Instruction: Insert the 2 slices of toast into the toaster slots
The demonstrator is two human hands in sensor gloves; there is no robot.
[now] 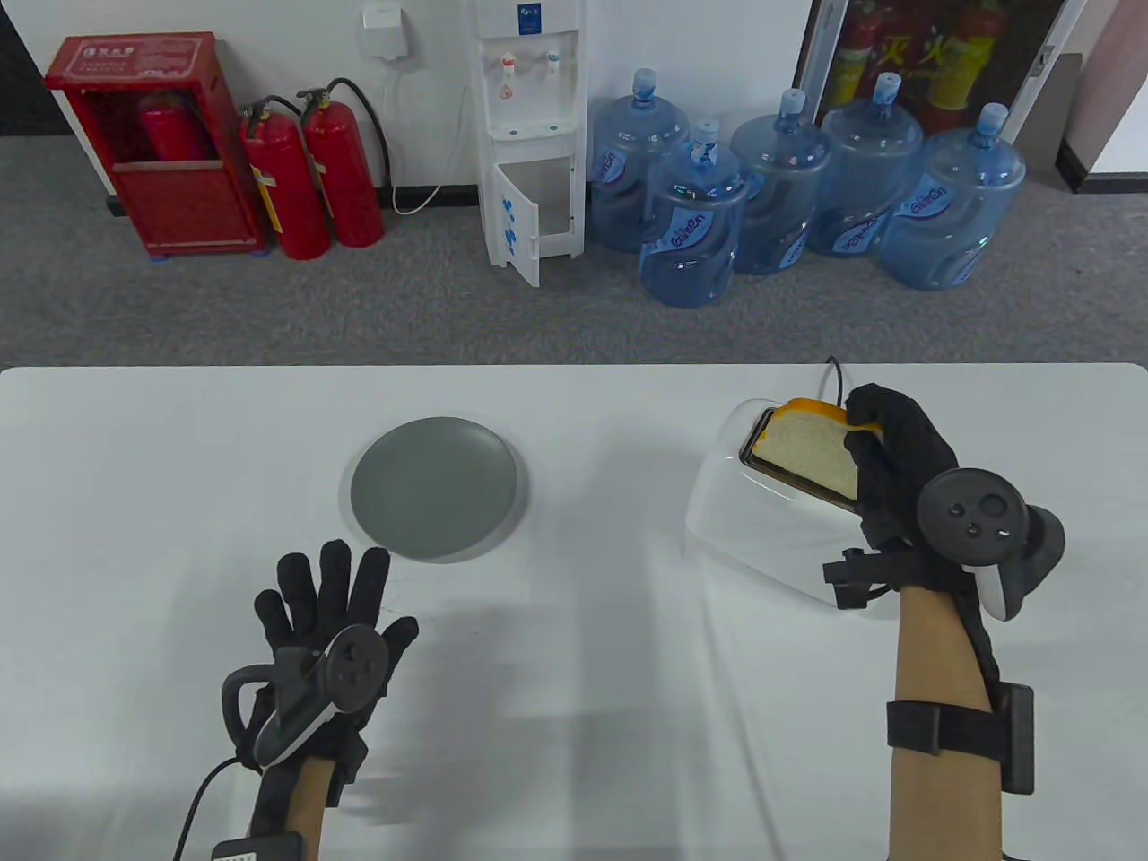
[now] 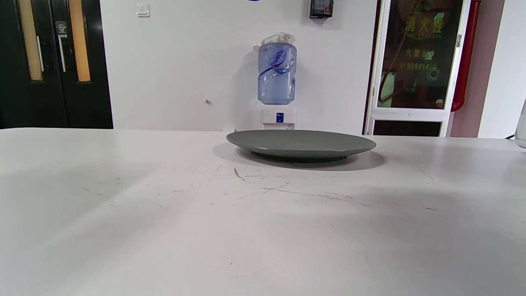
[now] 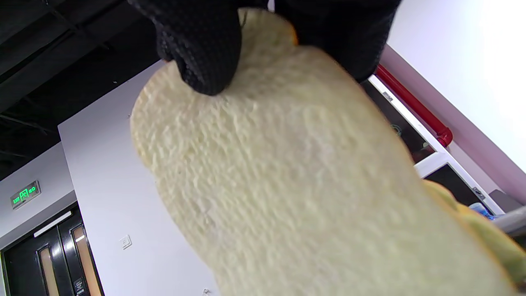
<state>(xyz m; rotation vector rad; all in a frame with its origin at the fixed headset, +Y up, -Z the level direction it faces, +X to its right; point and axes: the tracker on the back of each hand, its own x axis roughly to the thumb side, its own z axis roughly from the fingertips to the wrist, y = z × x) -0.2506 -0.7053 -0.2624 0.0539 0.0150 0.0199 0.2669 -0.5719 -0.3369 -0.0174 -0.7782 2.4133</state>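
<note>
toast: one slice [image 1: 807, 453] stands tilted at the top of the toaster, on the right side of the worktop; its pale crumb faces left and near, its orange crust runs along the far edge. whether it already sits in a slot cannot be told.
toaster: white body [image 1: 717, 511] with a dark slot opening just under the slice; a black cord leaves its far side.
right hand: the hand [image 1: 897, 475] reaches forward over the toaster, forearm upright from the near edge, tracker on its back. its fingers [image 3: 197, 49] pinch the slice at the upper right edge; in the right wrist view a fingertip presses the crumb face and the rest wrap the crust.
left hand: the hand [image 1: 332, 619] hovers low over the near left worktop, palm down, fingers spread straight and released, grasping nothing.
plate: a grey plate [image 1: 435, 489] lies just beyond the left hand, well apart from the toaster.
worktop: white [image 1: 583, 673], with faint scuffs in the left wrist view.
</note>
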